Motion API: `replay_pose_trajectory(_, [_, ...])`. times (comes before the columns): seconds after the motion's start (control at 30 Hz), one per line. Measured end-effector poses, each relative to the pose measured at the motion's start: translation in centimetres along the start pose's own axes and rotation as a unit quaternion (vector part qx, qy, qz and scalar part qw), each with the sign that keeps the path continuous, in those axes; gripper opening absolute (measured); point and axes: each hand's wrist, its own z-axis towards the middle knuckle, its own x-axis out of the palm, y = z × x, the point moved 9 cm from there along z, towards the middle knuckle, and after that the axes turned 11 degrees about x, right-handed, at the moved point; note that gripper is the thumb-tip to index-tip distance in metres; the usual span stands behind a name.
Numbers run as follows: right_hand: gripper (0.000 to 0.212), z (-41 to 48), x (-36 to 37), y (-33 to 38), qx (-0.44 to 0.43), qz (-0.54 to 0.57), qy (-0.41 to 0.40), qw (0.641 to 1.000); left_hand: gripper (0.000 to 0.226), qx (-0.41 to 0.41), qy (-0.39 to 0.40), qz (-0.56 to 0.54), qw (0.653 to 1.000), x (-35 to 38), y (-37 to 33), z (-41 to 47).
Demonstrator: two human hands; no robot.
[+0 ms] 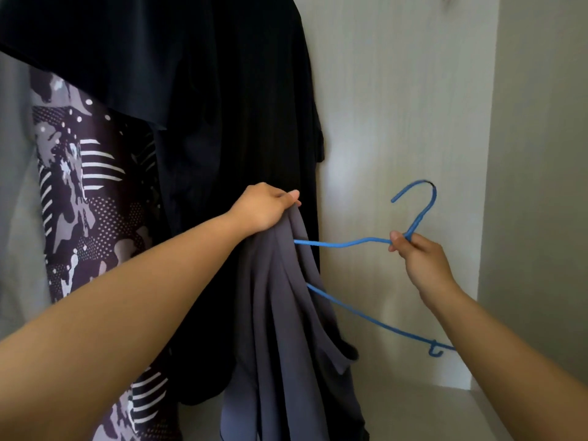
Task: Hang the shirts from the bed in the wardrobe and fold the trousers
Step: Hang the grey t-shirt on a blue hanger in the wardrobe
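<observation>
Wardrobe interior, seen from close in. Back panel (pixel 397 106) white with a faint wood grain; right side wall (pixel 541 154) pale, meeting it at a vertical corner. Pale floor (pixel 413 409) shows at the lower right.

Contents, left to right: a patterned garment (pixel 79 186), purple-black with white stripes and dots, hangs at the left. Beside it and partly over it is a large black garment (pixel 238 106), filling the middle and reaching down to near the floor.

Grey shirt (pixel 286 297): not on the rail. It hangs bunched from the left hand (pixel 264 205), in front of the black garment's right edge. The left fingers are curled over the top of the bunch, gripping it, and long folds fall out of frame at the bottom.

Blue wire hanger (pixel 318 243): the right hand (pixel 420 259) pinches it at the neck just below the hook, thumb against fingers. The hook points up, touching nothing. The hanger's left end goes into the shirt's folds; whether it is inside an opening or only behind a fold is unclear. The lower bar slants down to the right and passes behind the right forearm.

Open room: a band of back panel runs between the black garment's right edge and the side wall. The hanger and right hand are held in front of it, apart from both walls and well above the floor.
</observation>
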Motion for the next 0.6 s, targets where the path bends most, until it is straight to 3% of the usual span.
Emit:
replay_pose_trajectory(0.17, [0.033, -0.1, 1.6, 3.4, -0.091, -0.145, -0.005, 0.985, 0.039, 0.071, -0.039, 0.014, 0.997, 1.6, -3.1, 0.2])
replay_pose_trajectory(0.27, [0.038, -0.4, 2.5, 3.0, -0.094, -0.158, -0.025, 0.983, 0.041, 0.117, -0.054, 0.033, 0.991, 3.0, -5.7, 0.4])
replay_pose_trajectory(0.37, [0.039, -0.1, 1.1, 1.6, -0.038, -0.068, -0.054, 0.995, 0.048, 0.152, 0.035, 0.111, 0.982, 5.5, -6.8, -0.2])
replay_pose_trajectory(0.5, [0.035, 0.1, -0.5, -0.4, 0.032, 0.030, -0.037, 0.998, 0.050, 0.181, 0.179, 0.306, 0.917, 9.1, -6.0, -1.6])
replay_pose_trajectory(0.53, [0.035, 0.2, -0.7, -0.8, 0.043, 0.045, -0.031, 0.998, 0.055, 0.166, 0.192, 0.311, 0.916, 9.1, -5.4, -1.6])
replay_pose_trajectory(0.6, [0.035, 0.3, -1.1, -1.4, 0.061, 0.063, -0.025, 0.996, 0.057, 0.120, 0.199, 0.231, 0.945, 8.5, -4.4, -1.3])
